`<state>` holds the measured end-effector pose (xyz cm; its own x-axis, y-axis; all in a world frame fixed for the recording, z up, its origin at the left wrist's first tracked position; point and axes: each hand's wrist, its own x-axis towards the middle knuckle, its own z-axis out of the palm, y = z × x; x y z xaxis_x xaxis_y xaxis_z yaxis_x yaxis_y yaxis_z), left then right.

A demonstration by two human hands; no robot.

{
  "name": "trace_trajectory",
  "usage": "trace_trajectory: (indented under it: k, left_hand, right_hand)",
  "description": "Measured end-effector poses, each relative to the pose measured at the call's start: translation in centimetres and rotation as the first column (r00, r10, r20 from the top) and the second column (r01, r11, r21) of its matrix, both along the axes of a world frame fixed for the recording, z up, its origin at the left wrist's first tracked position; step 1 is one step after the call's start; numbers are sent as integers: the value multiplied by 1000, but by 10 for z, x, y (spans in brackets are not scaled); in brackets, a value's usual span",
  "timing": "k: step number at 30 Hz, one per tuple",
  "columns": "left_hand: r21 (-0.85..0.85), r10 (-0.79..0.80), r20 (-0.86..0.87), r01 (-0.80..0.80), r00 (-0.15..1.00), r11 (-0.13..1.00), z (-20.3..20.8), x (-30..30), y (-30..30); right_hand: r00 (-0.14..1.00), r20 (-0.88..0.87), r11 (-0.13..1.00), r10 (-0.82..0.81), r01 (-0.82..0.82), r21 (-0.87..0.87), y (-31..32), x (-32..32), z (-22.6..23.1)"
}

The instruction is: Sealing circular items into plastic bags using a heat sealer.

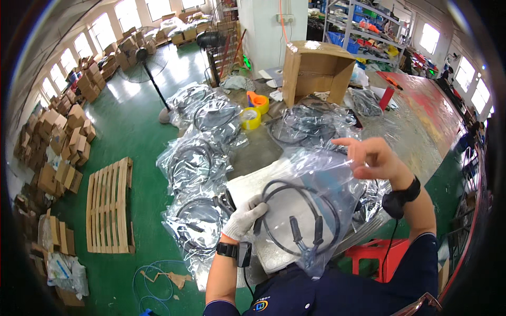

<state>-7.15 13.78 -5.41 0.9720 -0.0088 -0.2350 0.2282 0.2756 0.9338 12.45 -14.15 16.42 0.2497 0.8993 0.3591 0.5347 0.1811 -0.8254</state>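
A coiled black cable (336, 210) with two dark plug ends lies in a clear plastic bag (345, 184) in front of my body. My left hand (245, 218), in a white glove, is closed on the left side of the coil. Bare and raised, my right hand (374, 158) is at the bag's upper right corner. Its index finger points left, apart from the other, bent fingers. Under the bag is a pale, flat stack (247, 184) on the table. Several bagged black cables (191, 163) line the table's left side.
More bagged cables (311, 124) lie before an open cardboard box (319, 73). Yellow and orange tape rolls (251, 118) sit left of it. A red stool (377, 255) stands at lower right; a wooden pallet (109, 205) and a standing fan (153, 79) are left.
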Motion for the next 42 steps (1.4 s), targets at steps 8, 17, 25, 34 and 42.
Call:
trace_trajectory:
  k: [8, 17, 25, 34, 42]
  left_hand:
    - [-260, 414, 122, -373, 902, 891, -46, -36, -27]
    - [-213, 645, 411, -620, 644, 755, 33, -35, -40]
    - [589, 161, 28, -147, 986, 795, 10, 125, -40]
    - [821, 185, -238, 95, 954, 564, -81, 227, -110]
    - [777, 109, -320, 195, 941, 598, -75, 215, -85]
  right_hand:
    - [882, 471, 966, 29, 97, -240, -27, -59, -54]
    - [863, 491, 970, -115, 203, -130, -72, -81, -63]
    - [821, -106, 765, -561, 464, -447, -93, -125, -223]
    - [294, -527, 596, -797, 522, -610, -147, -70, -316]
    - [698, -197, 704, -689, 577, -414, -110, -4, -176]
